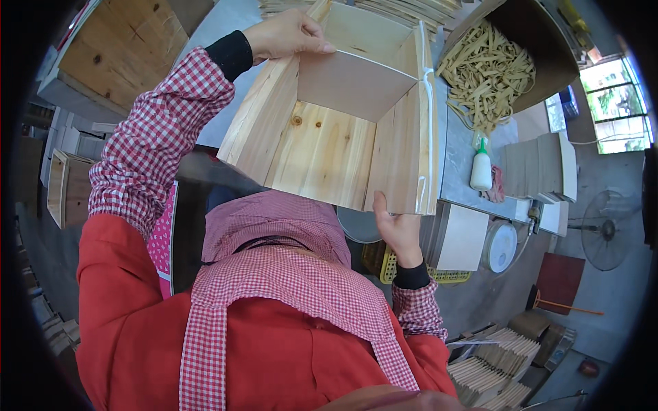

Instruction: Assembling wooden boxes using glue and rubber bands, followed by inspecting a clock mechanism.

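A pale wooden box (322, 147) with an open side facing me is held up over my lap, tilted at the table's near edge. Across its inside stands a grey-white divider panel (356, 82). White glue (430, 130) runs in a line along the edge of the right wall. My left hand (291, 34) reaches over the far left wall, its fingers pinched at the divider's upper left corner. At the near right corner my right hand (397, 236) grips the box, thumb against the wall; its other fingers are hidden underneath.
On the grey table (456, 181), right of the box, are a green-tipped glue bottle (481, 168), a reddish cloth (495, 186) and stacked grey boards (531, 168). A carton of light strips (488, 72) lies behind them. Wooden boxes (123, 51) stand left; a fan (606, 229) is far right.
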`<state>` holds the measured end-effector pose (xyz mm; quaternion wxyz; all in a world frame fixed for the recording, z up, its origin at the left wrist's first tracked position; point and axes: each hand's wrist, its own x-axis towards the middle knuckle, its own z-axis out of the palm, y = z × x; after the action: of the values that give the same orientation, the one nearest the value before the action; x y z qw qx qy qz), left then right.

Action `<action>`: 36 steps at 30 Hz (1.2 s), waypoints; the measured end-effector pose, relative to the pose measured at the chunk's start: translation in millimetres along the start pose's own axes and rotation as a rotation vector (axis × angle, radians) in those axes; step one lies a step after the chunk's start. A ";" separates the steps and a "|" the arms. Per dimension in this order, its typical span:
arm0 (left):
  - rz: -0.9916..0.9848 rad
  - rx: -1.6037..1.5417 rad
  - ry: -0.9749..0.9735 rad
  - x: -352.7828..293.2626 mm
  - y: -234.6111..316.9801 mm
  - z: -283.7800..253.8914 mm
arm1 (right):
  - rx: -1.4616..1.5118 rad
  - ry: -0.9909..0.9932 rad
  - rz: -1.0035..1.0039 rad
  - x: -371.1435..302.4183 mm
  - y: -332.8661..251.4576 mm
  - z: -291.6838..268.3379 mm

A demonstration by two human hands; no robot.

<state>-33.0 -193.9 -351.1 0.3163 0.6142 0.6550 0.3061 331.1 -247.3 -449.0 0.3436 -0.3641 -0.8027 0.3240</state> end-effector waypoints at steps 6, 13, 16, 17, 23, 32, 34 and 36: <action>0.006 0.041 0.012 -0.5 1.4 0.6 | 0.031 -0.029 0.062 -1.0 -0.2 -0.8; 0.012 0.051 0.007 -2.2 2.4 -0.1 | 0.053 -0.007 0.050 1.1 -6.0 -1.2; 0.018 0.070 0.013 -3.3 3.2 -0.6 | 0.052 0.005 0.033 1.1 -5.3 -0.4; 0.022 0.080 0.015 -3.2 3.6 -0.5 | 0.051 0.013 0.025 0.9 -5.0 0.0; 0.027 0.069 0.005 -3.0 1.9 -0.5 | 0.067 0.004 0.059 1.7 -9.4 -1.7; 0.025 0.017 0.007 -1.4 -0.9 1.0 | 0.036 0.020 0.021 4.5 -10.7 -1.3; 0.012 -0.001 0.017 -1.3 -0.8 0.9 | 0.045 -0.001 0.042 5.0 -11.7 -1.2; 0.025 0.063 -0.009 3.7 -4.3 -0.8 | 0.010 0.015 -0.030 7.1 -8.5 1.8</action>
<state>-36.4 -190.4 -354.2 0.2956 0.6334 0.6552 0.2865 323.0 -246.5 -441.2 0.3562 -0.3525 -0.8039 0.3202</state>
